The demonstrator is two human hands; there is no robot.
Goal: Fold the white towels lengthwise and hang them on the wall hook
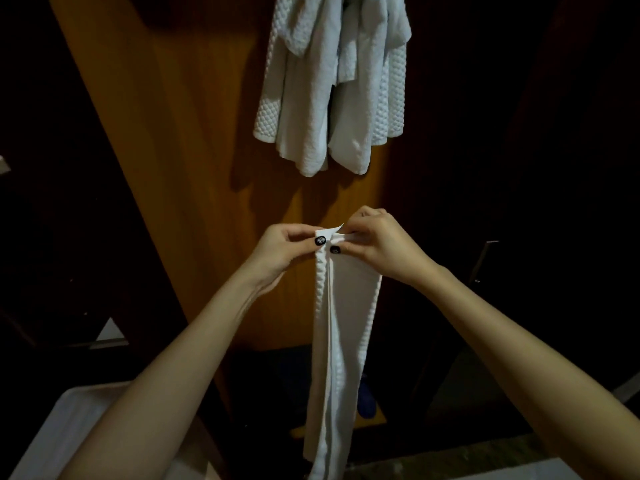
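Closest to my view, the left forearm (166,375) comes in from 7 o'clock and the right forearm (512,348) from 4 o'clock, and they meet just below the middle of the frame. There the left hand (277,249) and the right hand (377,244) sit nearly touching. Each pinches the top edge of the folded towel (346,323) between thumb and curled fingers, with the dark-painted thumbnails pressed on the cloth. The towel is white and waffle-textured, doubled lengthwise into a narrow strip. It hangs straight down from the hands towards 6 o'clock, and its lower end runs out of the frame.

At 12 o'clock the hung towels (329,81), also white, droop in a bunch against a wooden panel (173,133). I cannot see what they hang from. The panel is orange-brown and runs from 11 o'clock down behind the hands.

The room is dim, and both sides fall into near black. At 7 o'clock, under the left forearm, lies a pale white surface (59,431). A blue object (366,400), too dark to identify, sits low beside the towel. A thin metal handle (483,261) shows at 3 o'clock, and a speckled surface (450,455) at 5 o'clock.
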